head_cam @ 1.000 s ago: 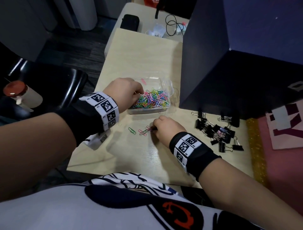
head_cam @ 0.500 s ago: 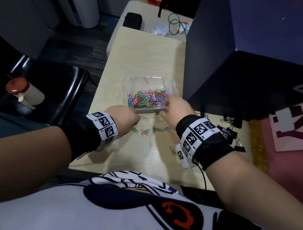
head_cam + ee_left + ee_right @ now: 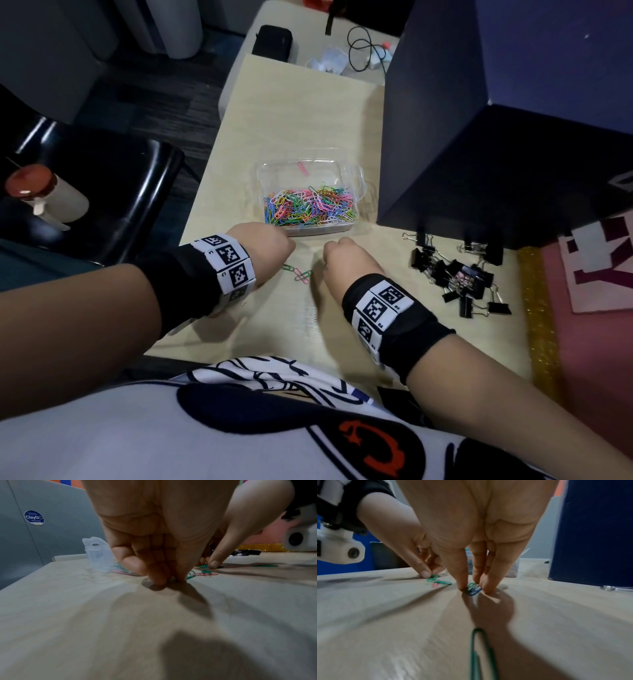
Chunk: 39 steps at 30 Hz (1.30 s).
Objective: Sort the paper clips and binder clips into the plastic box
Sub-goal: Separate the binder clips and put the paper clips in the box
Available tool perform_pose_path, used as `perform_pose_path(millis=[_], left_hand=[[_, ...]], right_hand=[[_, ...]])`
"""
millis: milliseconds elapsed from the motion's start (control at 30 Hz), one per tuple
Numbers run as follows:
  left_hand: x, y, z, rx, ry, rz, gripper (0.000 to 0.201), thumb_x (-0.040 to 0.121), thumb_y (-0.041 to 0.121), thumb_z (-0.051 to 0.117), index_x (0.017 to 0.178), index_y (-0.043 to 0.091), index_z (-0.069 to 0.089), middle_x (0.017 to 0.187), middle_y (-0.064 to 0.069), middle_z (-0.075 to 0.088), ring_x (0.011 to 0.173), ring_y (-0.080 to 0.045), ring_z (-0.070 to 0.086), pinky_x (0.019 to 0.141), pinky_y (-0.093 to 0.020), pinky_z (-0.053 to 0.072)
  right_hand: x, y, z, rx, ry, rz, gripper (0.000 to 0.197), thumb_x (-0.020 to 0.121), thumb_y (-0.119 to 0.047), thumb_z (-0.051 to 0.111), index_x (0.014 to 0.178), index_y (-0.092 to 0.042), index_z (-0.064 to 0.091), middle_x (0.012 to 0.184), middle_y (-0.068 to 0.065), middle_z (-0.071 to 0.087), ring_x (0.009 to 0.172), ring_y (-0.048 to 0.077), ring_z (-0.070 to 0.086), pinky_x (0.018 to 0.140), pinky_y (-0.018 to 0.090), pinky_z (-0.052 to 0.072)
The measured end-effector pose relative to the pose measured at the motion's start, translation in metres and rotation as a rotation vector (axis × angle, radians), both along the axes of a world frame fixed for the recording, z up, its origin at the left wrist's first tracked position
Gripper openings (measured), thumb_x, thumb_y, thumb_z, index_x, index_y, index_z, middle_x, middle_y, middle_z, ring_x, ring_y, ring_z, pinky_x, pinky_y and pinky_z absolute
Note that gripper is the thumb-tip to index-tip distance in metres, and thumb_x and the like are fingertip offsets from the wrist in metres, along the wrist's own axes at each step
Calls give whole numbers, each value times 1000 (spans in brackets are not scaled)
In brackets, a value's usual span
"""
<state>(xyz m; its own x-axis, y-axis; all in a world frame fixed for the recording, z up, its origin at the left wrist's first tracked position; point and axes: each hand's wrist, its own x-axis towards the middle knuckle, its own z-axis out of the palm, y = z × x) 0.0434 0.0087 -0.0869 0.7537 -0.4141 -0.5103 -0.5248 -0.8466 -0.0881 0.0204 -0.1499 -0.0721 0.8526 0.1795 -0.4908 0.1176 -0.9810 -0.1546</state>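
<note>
- Loose paper clips [image 3: 298,273] lie flat on the counter [image 3: 301,113], just in front of the plastic box [image 3: 356,180]; the box already holds a heap of coloured clips.
- Right hand [image 3: 344,261]: grip closing on a green-and-blue pair of clips [image 3: 473,588], thumb and fingers pinching them against the counter. Risk: the thin wire lies flush and could slide out of the pinch.
- Left hand [image 3: 270,247]: fingertips bunched at a green clip [image 3: 431,578]; I cannot tell whether it is gripped yet. That clip overlaps its neighbours, so lifting it could drag them along.
- Another green clip [image 3: 478,654] lies close under the right wrist and could be swept off.
- Binder clips [image 3: 455,274] lie piled to the right, well apart, unsorted; the box's far section has little in it.
</note>
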Motion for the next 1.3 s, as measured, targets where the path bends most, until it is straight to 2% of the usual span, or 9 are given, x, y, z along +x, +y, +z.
perform_pose_path(millis=[267,600,700,833,900,1000,1133,1233,1300], left_hand=[[-5,2,0,-43,-12,19,5,90,16,53,90,19,56,98,-1,60,83,-25,60,56,-31,40],[8,15,34,-440,-143,205,13,91,30,52,94,19,59,103,-2,59,95,-27,59,78,-37,50],[19,18,42,-476,-189,252,14,91,29,52,95,19,61,102,-3,60,95,-27,59,78,-35,49],[30,18,47,-469,-217,297,20,93,31,50,103,21,64,105,-3,60,98,-26,59,79,-33,45],[26,15,47,-478,-220,294,20,93,30,50,105,21,64,106,-3,61,99,-27,59,80,-34,47],[12,5,42,-461,-180,191,20,92,29,49,106,21,62,109,-3,60,101,-27,59,80,-37,50],[-6,-12,25,-229,4,-2,27,94,33,48,117,22,57,119,-1,55,108,-25,57,82,-35,51],[-13,-20,10,-143,46,-73,27,92,33,52,114,18,56,115,-4,54,103,-27,58,76,-36,50],[-14,-22,4,-135,30,-75,23,93,31,52,110,16,56,110,-5,55,99,-27,58,73,-35,48]], right_hand=[[3,0,-4,37,0,17,32,89,-2,43,118,-8,55,118,15,52,109,34,56,90,37,46],[10,-2,-7,39,78,-38,32,87,-11,56,118,-7,49,118,15,56,109,33,56,85,34,45],[22,-4,11,196,-60,-127,20,85,-11,56,105,-12,57,107,9,62,97,27,59,80,29,45],[43,-6,36,410,-390,-217,16,84,-10,54,96,-16,62,100,5,65,101,26,57,89,30,44],[46,-13,42,368,-333,-256,18,85,-13,55,100,-17,63,105,5,65,101,25,59,87,27,44],[39,-23,43,-55,-8,-105,25,91,-20,53,111,-10,64,115,8,65,101,27,61,85,29,47],[9,-33,42,-275,355,62,34,92,-26,58,122,-10,61,124,10,61,103,26,60,86,32,46],[-9,-34,30,-325,332,136,22,90,-14,58,108,-8,67,91,9,64,82,24,65,71,28,46],[-10,-31,22,-303,289,78,20,92,-10,53,104,-3,67,86,10,63,87,27,65,67,26,41]])
